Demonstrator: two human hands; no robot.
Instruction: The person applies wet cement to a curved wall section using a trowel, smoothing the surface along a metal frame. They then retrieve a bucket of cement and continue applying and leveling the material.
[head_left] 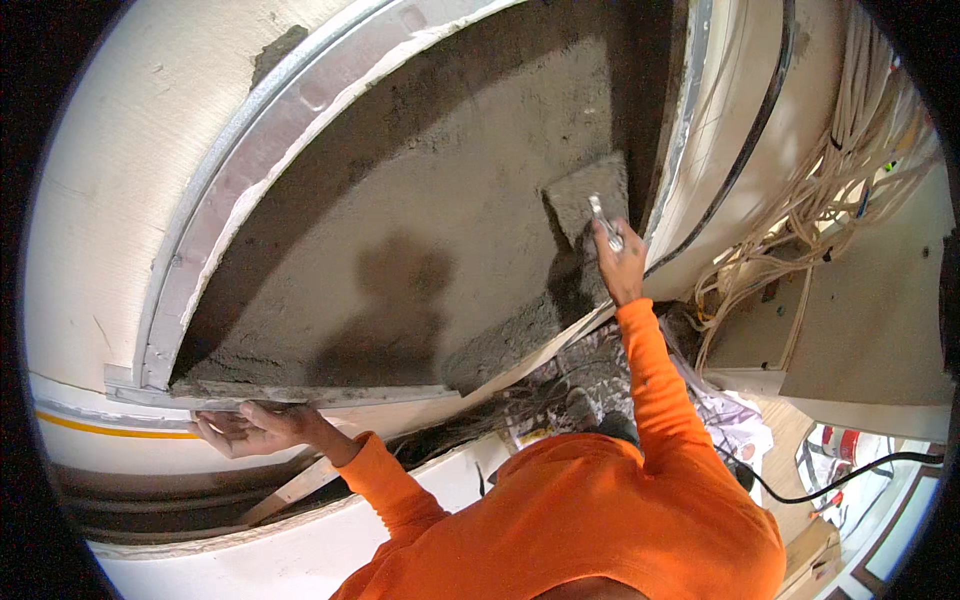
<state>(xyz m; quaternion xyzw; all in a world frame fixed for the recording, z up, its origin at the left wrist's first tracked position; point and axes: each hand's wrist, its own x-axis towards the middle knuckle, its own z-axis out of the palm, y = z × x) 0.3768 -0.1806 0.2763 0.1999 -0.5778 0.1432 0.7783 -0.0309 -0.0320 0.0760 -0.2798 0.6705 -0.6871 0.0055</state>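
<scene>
My right hand (622,262) is closed around the pale handle of a plastering trowel (582,192). Its rectangular blade, coated in grey mortar, lies against the wet mortar surface (480,190) near the right side of the curved recess. At the lower left, my left hand (255,428) is at the underside of a long, flat, mortar-smeared strip (350,396), with its fingers partly curled and the thumb along the edge. This strip runs along the bottom of the mortar. Part of my left grip is hidden, and it looks loose.
A curved metal-edged frame (240,150) borders the mortar on the left. Bundles of pale cables (800,220) hang at the right, beside a black cable (745,150). Stained plastic sheeting (735,425) covers the floor below. A white panel edge (250,560) crosses the lower left.
</scene>
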